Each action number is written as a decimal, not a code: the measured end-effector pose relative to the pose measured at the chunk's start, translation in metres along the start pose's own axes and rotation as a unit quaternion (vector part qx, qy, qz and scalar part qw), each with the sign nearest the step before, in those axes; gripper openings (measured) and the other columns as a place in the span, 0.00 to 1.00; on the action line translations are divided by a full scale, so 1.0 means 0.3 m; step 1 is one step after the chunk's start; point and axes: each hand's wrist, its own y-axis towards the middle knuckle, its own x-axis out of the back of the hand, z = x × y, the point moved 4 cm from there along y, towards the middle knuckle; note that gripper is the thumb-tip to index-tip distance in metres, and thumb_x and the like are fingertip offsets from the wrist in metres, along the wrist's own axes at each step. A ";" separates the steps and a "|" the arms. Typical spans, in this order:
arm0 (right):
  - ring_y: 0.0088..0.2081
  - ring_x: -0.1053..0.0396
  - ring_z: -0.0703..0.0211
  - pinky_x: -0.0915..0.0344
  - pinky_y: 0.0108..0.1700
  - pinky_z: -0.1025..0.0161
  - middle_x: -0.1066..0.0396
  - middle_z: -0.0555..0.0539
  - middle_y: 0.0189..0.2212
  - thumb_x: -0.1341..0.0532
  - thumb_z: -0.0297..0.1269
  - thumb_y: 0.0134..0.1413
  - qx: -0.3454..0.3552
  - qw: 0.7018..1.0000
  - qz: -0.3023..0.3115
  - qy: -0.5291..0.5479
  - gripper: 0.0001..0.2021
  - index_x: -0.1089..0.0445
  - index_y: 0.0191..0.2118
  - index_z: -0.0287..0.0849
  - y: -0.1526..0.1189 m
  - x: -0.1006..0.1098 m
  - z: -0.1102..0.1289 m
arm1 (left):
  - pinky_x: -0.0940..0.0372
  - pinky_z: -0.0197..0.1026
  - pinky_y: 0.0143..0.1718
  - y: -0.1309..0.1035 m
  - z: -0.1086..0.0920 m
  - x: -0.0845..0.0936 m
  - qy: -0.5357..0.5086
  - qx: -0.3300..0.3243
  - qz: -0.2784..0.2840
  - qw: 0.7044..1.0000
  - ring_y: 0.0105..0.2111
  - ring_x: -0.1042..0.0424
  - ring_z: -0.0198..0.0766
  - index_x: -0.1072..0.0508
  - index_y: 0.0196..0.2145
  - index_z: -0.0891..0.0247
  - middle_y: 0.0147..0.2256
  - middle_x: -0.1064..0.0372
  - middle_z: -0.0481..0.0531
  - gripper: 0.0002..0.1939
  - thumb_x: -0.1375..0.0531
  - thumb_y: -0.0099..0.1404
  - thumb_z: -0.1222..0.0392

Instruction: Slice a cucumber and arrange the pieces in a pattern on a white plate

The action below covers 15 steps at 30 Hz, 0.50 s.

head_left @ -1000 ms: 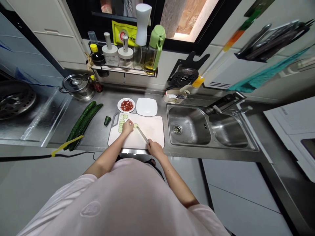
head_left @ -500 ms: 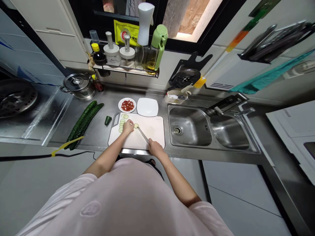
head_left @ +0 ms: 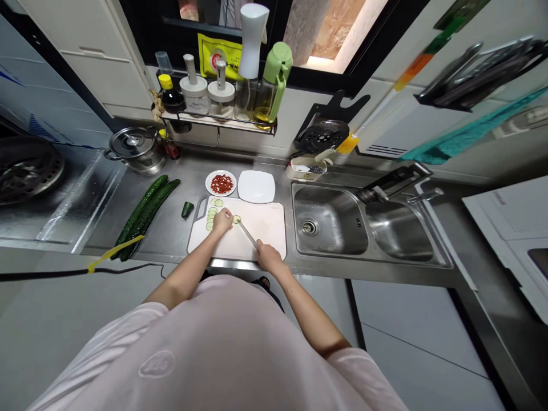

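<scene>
My left hand (head_left: 222,221) rests on the white cutting board (head_left: 265,228), its fingers curled together over the piece of cucumber I am cutting; the piece itself is hidden beneath them, so I cannot tell its length or how much is left. My right hand (head_left: 269,258) sits at the board's near edge, fingers clamped on the handle of the knife (head_left: 247,233). The blade runs diagonally away from me and leftward, its tip just beside my left fingertips, so the cutting line lies immediately right of that hand. One cut slice (head_left: 236,219) lies by the tip, and more cucumber slices (head_left: 211,214) are lined up on the far left of the board, beyond my left hand.

Two whole cucumbers (head_left: 148,214) lie well apart to the left on the steel table (head_left: 171,240), long axes slanting away and rightward, nearer my left arm. A cut end piece (head_left: 186,209) sits between them and the board. Behind the board stand a small dish of red chilli pieces (head_left: 221,183) and an empty square white plate (head_left: 256,186).

A yellow packet (head_left: 216,57) at the window bears a red round mark and print too small to read.
</scene>
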 end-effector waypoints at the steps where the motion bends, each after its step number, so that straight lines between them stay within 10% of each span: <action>1: 0.39 0.31 0.52 0.42 0.36 0.62 0.30 0.40 0.38 0.53 0.30 0.59 0.001 1.000 -0.002 0.000 0.13 0.42 0.49 0.43 0.004 0.001 0.003 | 0.39 0.34 0.29 0.000 0.000 0.000 0.000 -0.001 -0.001 1.000 0.19 0.32 0.34 0.32 0.37 0.60 0.16 0.34 0.44 0.08 0.47 0.59 0.60; 15: 0.39 0.31 0.53 0.41 0.35 0.62 0.30 0.40 0.39 0.54 0.29 0.59 0.004 1.000 -0.005 0.007 0.13 0.43 0.48 0.43 0.042 0.032 0.037 | 0.39 0.34 0.27 -0.002 -0.001 0.001 -0.009 0.008 -0.006 1.000 0.18 0.32 0.33 0.32 0.36 0.61 0.18 0.33 0.45 0.08 0.47 0.60 0.59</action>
